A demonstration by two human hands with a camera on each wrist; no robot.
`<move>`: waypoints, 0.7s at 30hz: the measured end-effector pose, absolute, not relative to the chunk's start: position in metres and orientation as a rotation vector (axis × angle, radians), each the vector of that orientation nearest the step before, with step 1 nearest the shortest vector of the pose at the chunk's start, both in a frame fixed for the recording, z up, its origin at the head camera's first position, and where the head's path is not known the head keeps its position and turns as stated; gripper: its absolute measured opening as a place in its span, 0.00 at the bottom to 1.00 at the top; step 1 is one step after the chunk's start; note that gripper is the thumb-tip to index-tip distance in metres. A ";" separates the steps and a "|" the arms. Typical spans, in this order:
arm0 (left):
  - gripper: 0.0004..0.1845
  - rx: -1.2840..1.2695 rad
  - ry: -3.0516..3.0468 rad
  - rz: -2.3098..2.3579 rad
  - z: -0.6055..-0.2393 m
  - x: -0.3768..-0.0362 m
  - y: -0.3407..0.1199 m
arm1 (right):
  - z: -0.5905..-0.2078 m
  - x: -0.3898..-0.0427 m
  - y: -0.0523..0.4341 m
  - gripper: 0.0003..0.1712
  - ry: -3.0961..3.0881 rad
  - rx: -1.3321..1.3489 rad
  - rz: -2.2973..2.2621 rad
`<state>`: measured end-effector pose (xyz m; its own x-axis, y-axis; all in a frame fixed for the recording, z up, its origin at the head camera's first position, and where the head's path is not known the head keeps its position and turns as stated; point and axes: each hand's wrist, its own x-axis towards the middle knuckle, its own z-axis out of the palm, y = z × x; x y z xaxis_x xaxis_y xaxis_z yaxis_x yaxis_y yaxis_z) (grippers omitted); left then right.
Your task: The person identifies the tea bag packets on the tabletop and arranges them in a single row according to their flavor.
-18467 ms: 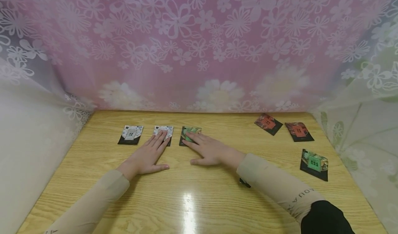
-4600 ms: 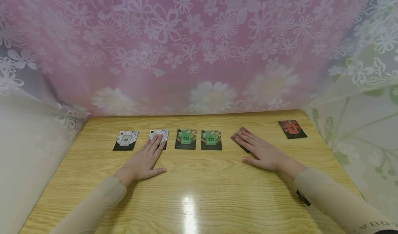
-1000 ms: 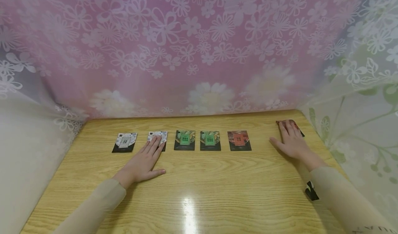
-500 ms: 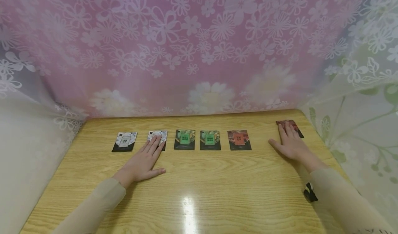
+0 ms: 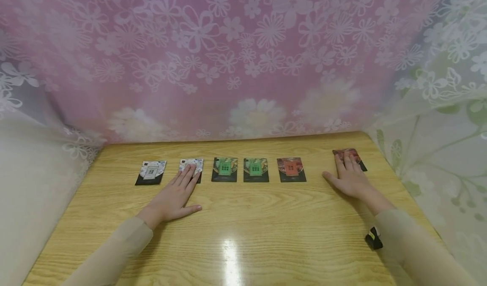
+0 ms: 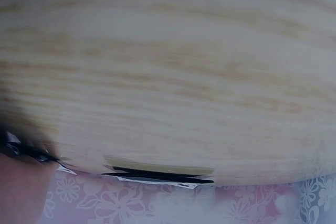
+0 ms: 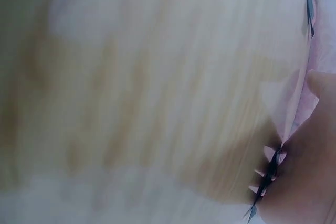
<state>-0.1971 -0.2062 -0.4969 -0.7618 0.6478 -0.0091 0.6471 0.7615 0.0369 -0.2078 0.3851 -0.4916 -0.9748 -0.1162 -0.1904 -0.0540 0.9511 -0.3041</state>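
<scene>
Six flat packets lie on the wooden table (image 5: 243,218). From the left, the row runs: a white packet (image 5: 150,172), a second white packet (image 5: 194,163), two green packets (image 5: 224,169) (image 5: 255,170) and an orange-red packet (image 5: 291,169). A darker red packet (image 5: 353,153) lies apart at the far right. My left hand (image 5: 176,192) lies flat with straight fingers on the second white packet. My right hand (image 5: 349,177) lies flat too, its fingertips pressing the darker red packet. The left wrist view shows a packet edge (image 6: 157,173) on blurred table.
Pink flowered curtain (image 5: 243,66) hangs close behind the table's back edge, and pale sheer fabric (image 5: 437,121) closes in the left and right sides. A small black clip (image 5: 374,238) sits on my right sleeve. A light glare marks the table's near middle.
My right hand has slid the darker red packet a little leftward and nearer over the last second. The left hand stays on the second white packet.
</scene>
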 end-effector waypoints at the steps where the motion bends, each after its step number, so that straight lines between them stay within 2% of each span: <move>1: 0.57 1.081 2.932 0.045 -0.497 -0.197 -0.206 | -0.494 -0.208 0.385 0.63 2.894 -0.120 -0.443; 11: 0.57 1.067 2.917 0.031 -0.497 -0.199 -0.206 | -0.492 -0.194 0.362 0.64 2.914 -0.079 -0.503; 21: 0.57 1.079 2.928 0.027 -0.498 -0.198 -0.207 | -0.480 -0.179 0.333 0.60 2.931 -0.083 -0.442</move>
<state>-0.1981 -0.2068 -0.4979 -0.7607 0.6489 -0.0137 0.6486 0.7608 0.0233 -0.1791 0.3326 -0.4800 -0.9830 -0.0809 -0.1649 -0.0286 0.9543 -0.2975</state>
